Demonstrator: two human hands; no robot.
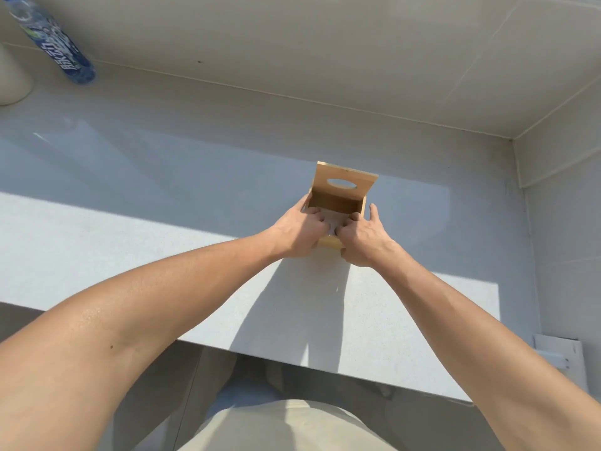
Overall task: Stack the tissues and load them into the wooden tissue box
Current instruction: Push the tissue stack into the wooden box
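Observation:
A small wooden tissue box stands on the white counter, its hinged lid with an oval slot raised at the far side. White tissues lie inside the open box, mostly hidden by fingers. My left hand has its thumb along the box's left outer wall and its fingers curled down inside on the tissues. My right hand mirrors it, with its thumb outside the right wall and fingers pressing on the tissues.
A blue-labelled water bottle stands at the far left by the wall, beside a pale round container. The white counter runs wide to the left; walls close in behind and at the right. The counter's near edge is below my forearms.

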